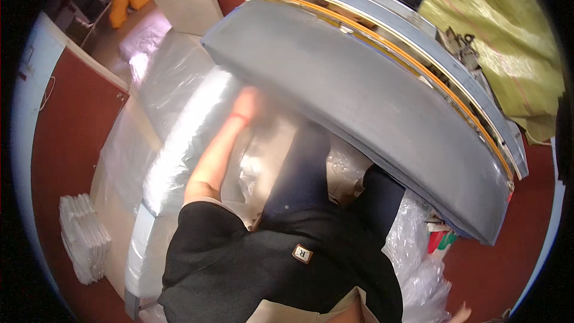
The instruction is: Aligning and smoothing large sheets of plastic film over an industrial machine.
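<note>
Hands differ: the left hand point(248, 104) (blurred, grip unreadable) presses beneath the long curved grey upholstered panel point(371, 107), propped above the clear-plastic-wrapped grey cushion point(179, 137); the right hand point(459, 313), fingers spread, hovers near crinkled plastic sheeting point(418, 263).

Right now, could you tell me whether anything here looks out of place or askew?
Yes: the long grey upholstered panel hangs tilted across the plastic-wrapped pieces, and loose clear plastic wrap lies crumpled on the red floor.

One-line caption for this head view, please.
Person in black shirt reaches blurred left hand toward grey upholstered cushion above plastic-wrapped furniture.
</note>
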A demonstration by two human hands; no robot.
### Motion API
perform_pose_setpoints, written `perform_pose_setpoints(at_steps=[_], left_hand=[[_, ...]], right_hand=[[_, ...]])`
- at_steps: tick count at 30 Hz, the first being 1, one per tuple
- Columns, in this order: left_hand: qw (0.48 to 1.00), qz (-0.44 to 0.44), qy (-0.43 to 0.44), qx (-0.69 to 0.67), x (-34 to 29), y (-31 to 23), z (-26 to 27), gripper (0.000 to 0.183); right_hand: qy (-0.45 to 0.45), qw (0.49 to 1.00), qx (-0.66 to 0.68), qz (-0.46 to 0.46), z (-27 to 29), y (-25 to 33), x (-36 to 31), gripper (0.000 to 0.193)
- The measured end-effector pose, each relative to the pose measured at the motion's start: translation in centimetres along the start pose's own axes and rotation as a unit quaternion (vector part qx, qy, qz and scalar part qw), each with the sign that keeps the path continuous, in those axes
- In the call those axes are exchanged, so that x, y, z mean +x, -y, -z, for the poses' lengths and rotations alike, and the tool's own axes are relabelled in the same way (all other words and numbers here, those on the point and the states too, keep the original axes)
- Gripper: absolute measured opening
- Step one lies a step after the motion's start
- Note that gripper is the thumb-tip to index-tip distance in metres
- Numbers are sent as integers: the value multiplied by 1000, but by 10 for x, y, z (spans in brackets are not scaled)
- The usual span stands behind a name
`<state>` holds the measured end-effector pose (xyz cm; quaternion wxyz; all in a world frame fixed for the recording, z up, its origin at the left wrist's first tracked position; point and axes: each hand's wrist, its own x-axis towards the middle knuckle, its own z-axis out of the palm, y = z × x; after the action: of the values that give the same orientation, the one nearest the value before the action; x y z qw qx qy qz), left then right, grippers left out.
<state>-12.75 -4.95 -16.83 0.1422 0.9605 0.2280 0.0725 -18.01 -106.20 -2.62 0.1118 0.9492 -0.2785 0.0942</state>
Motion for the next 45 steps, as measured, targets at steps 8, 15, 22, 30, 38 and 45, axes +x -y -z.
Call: perform_pose_setpoints(at_steps=[8,15,22,30,38,45], left_hand=[[968,160,-151,123,-29,172,-1,24],[955,188,-227,19,-119,151,36,8],[911,70,-57,-402,-151,-34,40,3],[862,-345,-6,-372,-161,-221,48,9],[887,-395,-135,-195,-108,-262,117,25],[864,-400,56,-301,-76,-296,153,5]], right_hand=[[-42,986,48,155,51,269,39,27],[-50,961,134,236,99,366,26,26],[52,747,436,500,165,512,-106,12],[424,401,500,639,131,616,-232,40],[613,324,604,393,127,566,-201,11],[646,262,583,417,140,533,-187,16]])
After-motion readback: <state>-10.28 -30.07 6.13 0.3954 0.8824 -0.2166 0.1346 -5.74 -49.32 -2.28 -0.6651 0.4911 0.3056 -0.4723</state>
